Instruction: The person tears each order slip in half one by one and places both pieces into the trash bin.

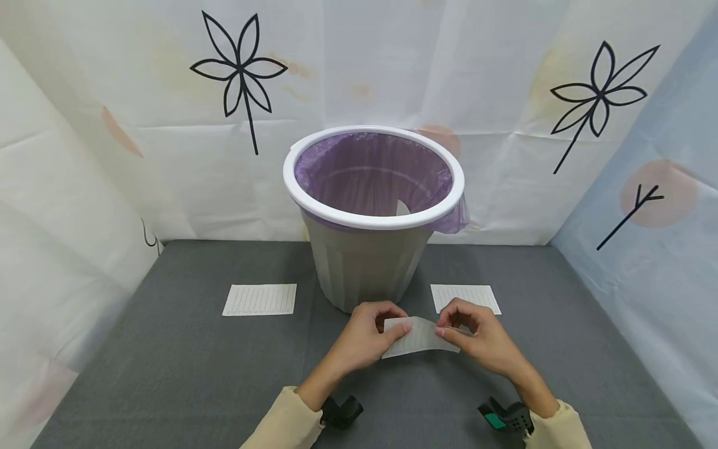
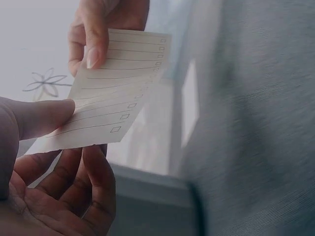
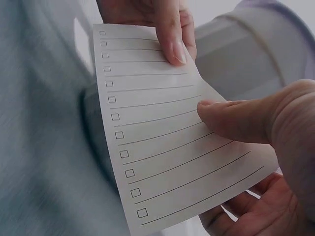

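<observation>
Between both hands is a sheet of lined checklist paper [image 1: 421,338], with a column of small boxes along one edge. My left hand [image 1: 367,333] pinches one end, thumb on the printed face and fingers behind. The other end is pinched by my right hand [image 1: 473,333] in the same way. In the right wrist view the checklist paper [image 3: 157,132] bows gently between the two thumbs. The left wrist view shows its printed lines running across the sheet [image 2: 113,88]. The sheet is held above the grey tabletop, in front of the bin.
A grey bin [image 1: 364,268] with a white rim and purple liner [image 1: 364,168] stands at the back middle; a pale paper piece [image 1: 402,208] shows inside. One lined sheet [image 1: 260,300] lies left of it, another [image 1: 465,297] right, partly behind my right hand. Patterned cloth [image 1: 505,156] hangs behind.
</observation>
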`<state>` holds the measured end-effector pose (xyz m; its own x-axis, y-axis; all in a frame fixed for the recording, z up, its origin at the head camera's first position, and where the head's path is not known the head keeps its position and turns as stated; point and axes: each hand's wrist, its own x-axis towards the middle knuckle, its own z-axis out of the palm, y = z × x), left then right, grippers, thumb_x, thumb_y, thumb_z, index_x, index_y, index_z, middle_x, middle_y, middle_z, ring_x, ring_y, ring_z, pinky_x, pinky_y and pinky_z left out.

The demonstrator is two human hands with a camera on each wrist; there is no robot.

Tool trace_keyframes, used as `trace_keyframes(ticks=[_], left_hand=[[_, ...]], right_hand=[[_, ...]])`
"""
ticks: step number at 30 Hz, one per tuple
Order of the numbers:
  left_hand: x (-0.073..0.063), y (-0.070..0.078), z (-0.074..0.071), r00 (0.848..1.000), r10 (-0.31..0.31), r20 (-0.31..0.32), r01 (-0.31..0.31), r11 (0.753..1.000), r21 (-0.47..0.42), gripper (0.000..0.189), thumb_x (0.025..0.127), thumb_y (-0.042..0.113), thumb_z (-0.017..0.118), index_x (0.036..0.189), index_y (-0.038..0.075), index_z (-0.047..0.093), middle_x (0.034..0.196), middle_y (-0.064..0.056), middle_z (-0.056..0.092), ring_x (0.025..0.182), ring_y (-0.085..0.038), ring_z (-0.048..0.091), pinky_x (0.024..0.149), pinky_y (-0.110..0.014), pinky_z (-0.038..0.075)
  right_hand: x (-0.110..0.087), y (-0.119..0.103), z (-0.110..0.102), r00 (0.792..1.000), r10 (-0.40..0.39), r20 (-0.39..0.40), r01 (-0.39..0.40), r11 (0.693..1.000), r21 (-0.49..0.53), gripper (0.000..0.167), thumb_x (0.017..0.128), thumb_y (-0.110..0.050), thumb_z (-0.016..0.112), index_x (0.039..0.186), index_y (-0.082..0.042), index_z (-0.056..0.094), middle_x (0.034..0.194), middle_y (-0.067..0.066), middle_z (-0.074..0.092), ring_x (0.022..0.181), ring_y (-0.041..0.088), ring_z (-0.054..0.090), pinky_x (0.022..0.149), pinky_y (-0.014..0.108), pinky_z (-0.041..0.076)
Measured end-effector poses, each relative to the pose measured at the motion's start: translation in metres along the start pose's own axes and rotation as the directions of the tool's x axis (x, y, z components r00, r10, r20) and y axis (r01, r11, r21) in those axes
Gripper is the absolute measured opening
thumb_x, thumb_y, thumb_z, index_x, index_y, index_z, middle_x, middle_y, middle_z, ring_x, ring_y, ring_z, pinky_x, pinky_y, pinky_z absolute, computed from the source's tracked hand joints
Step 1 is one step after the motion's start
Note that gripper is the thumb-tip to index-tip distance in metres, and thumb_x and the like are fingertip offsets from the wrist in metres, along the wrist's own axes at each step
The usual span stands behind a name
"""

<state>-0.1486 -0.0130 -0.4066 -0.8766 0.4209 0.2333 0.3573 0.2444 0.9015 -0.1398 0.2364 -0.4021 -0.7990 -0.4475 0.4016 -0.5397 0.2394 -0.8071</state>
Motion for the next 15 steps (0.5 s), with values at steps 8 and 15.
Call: trace_keyframes(ticks=[8,15], left_hand=[[-0.007,0.028,-0.032,0.992,0.089,-0.094,-0.089,0.996,0.006,0.007,0.096,0.016,0.072,0.099,0.011,0.076,0.073,0.006,0.060,0.055,-0.008,0.042,0.051,-0.024,0.036],[-0.015,0.047,-0.050,0.975,0.135,-0.175,-0.141,0.990,-0.027,0.006,0.095,0.015,0.073,0.100,0.012,0.077,0.088,0.006,0.071,0.065,-0.012,0.054,0.055,-0.026,0.045]], right_hand=[[0.027,-0.029,0.005,1.000,-0.027,-0.006,0.027,0.999,0.030,0.022,0.089,0.010,0.071,0.097,-0.010,0.067,0.088,0.002,0.064,0.081,0.017,0.063,0.078,0.029,0.056],[0.049,-0.053,0.012,0.994,-0.104,-0.038,0.106,0.993,0.050,0.024,0.088,0.012,0.071,0.097,-0.010,0.068,0.087,0.004,0.064,0.083,0.019,0.066,0.085,0.031,0.057]])
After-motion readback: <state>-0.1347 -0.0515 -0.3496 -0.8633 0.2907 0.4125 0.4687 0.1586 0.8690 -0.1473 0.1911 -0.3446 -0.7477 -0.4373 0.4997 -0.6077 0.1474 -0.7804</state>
